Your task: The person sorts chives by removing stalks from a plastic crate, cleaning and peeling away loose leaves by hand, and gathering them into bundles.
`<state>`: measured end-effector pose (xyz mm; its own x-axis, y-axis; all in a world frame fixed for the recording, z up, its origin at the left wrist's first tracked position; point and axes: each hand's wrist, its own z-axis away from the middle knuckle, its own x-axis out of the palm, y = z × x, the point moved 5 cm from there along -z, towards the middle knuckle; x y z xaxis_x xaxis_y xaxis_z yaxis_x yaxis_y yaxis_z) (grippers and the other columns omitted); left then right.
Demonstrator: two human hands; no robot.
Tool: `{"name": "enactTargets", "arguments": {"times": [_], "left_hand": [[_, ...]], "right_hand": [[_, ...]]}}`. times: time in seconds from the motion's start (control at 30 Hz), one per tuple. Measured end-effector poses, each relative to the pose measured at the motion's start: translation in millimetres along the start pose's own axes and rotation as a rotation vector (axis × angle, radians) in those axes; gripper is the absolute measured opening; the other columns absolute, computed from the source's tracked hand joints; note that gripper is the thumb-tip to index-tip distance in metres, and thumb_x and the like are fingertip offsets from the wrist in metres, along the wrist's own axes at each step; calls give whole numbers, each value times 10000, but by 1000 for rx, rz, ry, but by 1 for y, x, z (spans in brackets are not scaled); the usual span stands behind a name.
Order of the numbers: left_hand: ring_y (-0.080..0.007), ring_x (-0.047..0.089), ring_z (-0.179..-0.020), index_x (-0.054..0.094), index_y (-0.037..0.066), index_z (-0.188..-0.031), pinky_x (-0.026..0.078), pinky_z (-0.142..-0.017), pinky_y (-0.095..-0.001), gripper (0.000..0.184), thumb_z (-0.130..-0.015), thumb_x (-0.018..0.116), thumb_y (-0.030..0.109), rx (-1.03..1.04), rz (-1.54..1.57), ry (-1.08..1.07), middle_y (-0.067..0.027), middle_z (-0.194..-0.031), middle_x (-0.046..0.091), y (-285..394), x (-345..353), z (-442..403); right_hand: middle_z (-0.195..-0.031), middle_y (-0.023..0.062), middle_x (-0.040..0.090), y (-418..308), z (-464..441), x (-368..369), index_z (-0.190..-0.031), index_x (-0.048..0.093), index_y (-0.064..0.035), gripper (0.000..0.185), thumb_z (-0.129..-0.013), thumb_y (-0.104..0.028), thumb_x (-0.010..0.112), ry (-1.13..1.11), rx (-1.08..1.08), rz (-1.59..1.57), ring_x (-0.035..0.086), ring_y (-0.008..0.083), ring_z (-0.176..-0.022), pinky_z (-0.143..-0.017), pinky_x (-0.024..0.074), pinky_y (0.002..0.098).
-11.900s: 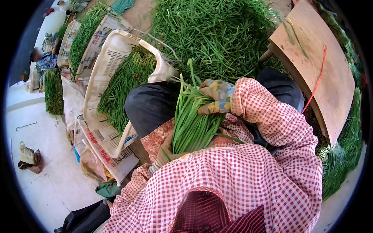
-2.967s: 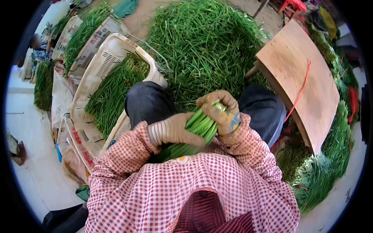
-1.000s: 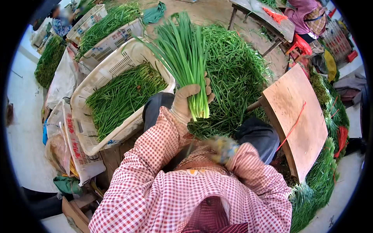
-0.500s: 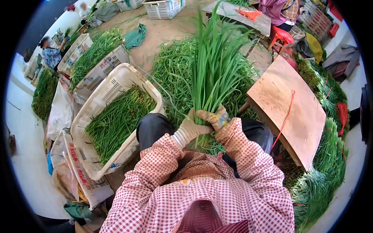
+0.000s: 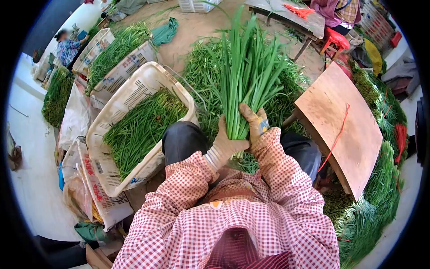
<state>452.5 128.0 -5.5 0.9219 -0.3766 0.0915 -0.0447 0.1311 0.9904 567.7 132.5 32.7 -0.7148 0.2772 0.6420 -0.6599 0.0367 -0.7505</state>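
Observation:
A bunch of long green stalks (image 5: 244, 80) stands upright in front of me, leaves fanning away at the top and pale ends low. My gloved left hand (image 5: 225, 142) is wrapped round its lower part from the left, thumb across the front. From the right, my gloved right hand (image 5: 255, 120) presses on the same bunch a little higher. Behind the bunch spreads a loose heap of green leaves (image 5: 201, 67). Left of my knee stands a white plastic crate (image 5: 96, 134), part filled with green stalks (image 5: 143, 127).
A tilted wooden board (image 5: 342, 121) with a red string (image 5: 339, 136) is at my right, beside stacked green bundles (image 5: 380, 188). More filled crates (image 5: 118, 74) stand at the upper left, near a person (image 5: 67, 48). Another person (image 5: 333, 13) is by a low table (image 5: 309, 20) and red stool (image 5: 336, 40).
Since a second ago, my right hand has come up from my lap onto the bunch. Compared with half a second ago, its fingers are straighter along the stalks. The view has shifted slightly.

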Motion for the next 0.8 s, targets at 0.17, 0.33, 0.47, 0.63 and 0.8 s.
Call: {"name": "enactTargets", "arguments": {"times": [0.17,0.33,0.47,0.63,0.8], "left_hand": [[-171,524,-996,348,31,-1317,444,-877,-304,855,-579,780,49,-109,254,-69,-48,-1081,534,12,2,4],[-175,530,-1010,351,32,-1310,438,-895,-314,861,-564,780,35,55,65,33,-55,-1109,545,1,-5,12],[-184,521,-1062,350,43,-1337,429,-929,-337,914,-547,810,47,84,272,0,-56,-1199,523,-2,-13,16],[-191,582,-922,362,30,-1314,516,-726,-327,820,-606,775,62,67,237,-26,-73,-1083,566,4,-13,9],[-237,599,-874,355,-3,-1268,518,-693,-335,799,-585,764,71,-296,292,42,-123,-1034,575,11,-6,-6]], "right_hand": [[-1086,114,630,-10,-13,-6,-1204,509,9,500,-831,-253,714,-123,111,408,621,217,-964,-859,510,368],[-1117,168,622,18,-14,-33,-1206,508,20,514,-763,-109,735,-78,26,107,635,277,-955,-805,541,399],[-1074,153,633,32,-5,-31,-1184,519,50,425,-776,1,624,-110,-22,-185,646,280,-928,-813,556,407],[-1135,163,610,7,-6,-2,-1227,484,48,465,-790,-27,625,-58,4,203,616,302,-1001,-888,513,395],[-1362,230,434,41,-22,-46,-1358,336,51,779,-799,-340,712,-116,396,79,450,324,-1246,-1055,358,449]]}}
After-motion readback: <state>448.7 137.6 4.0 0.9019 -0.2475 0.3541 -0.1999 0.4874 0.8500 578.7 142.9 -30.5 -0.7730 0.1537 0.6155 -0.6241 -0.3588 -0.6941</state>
